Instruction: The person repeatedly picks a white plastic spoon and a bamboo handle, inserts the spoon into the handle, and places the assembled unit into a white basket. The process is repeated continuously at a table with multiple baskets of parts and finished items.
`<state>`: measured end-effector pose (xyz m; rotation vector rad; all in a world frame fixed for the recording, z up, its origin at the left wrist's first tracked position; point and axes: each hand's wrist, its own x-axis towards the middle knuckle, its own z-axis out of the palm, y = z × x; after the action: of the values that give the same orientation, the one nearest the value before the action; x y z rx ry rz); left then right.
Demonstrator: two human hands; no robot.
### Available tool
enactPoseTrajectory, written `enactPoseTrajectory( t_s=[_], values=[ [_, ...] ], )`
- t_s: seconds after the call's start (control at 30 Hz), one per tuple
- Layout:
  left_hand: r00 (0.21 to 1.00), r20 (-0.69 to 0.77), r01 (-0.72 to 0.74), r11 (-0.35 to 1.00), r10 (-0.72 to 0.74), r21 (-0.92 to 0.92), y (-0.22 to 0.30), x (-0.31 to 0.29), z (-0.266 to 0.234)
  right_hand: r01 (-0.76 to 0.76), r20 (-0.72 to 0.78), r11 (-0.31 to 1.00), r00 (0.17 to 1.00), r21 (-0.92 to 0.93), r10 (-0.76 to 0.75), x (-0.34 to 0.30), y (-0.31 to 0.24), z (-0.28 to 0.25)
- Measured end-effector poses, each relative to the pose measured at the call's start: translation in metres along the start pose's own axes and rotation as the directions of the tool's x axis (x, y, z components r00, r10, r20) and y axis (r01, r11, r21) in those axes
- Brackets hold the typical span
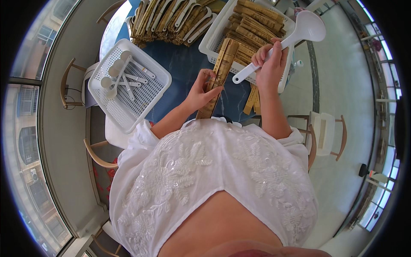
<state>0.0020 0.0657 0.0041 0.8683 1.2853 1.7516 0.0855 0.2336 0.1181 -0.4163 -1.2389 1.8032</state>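
My left hand (203, 91) grips a long, narrow gold-brown printed packaging sleeve (224, 60), held upright in front of my chest. My right hand (270, 64) is closed around the handle of a white ladle (309, 26), its wide bowl pointing up and to the right. The lower handle end, with a small hole, slants toward the sleeve but stays apart from it. Behind my hands, a white basket (209, 40) holds stacked flat sleeves (257, 25) of the same kind.
To the left, a white perforated basket (160, 85) holds several white spoons (124, 73). At the back of the dark blue table (175, 55) lies a row of filled sleeves (171, 21) with white handles sticking out. Wooden-armed chairs (100, 156) stand around. Loose sleeves (251, 100) lie by the right basket.
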Motion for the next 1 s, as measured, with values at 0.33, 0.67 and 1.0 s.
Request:
enactPoseTrajectory(
  t_s=[0.33, 0.67, 1.0],
  values=[
    [0.996, -0.085, 0.004, 0.997, -0.011, -0.078, -0.029, 0.001, -0.017, -0.431, 0.149, 0.887, 0.900, 0.166, 0.410, -0.004, 0.036, 0.003],
    [0.998, -0.055, -0.006, 0.914, 0.031, 0.406, -0.011, -0.005, -0.036, -0.282, 0.196, 0.953, 0.946, 0.112, 0.257, 0.020, 0.076, 0.000],
    [0.993, -0.091, -0.048, 0.952, 0.079, 0.303, -0.039, -0.013, -0.041, -0.325, 0.392, 0.945, 0.865, -0.040, 0.313, 0.044, 0.093, 0.021]
  ],
)
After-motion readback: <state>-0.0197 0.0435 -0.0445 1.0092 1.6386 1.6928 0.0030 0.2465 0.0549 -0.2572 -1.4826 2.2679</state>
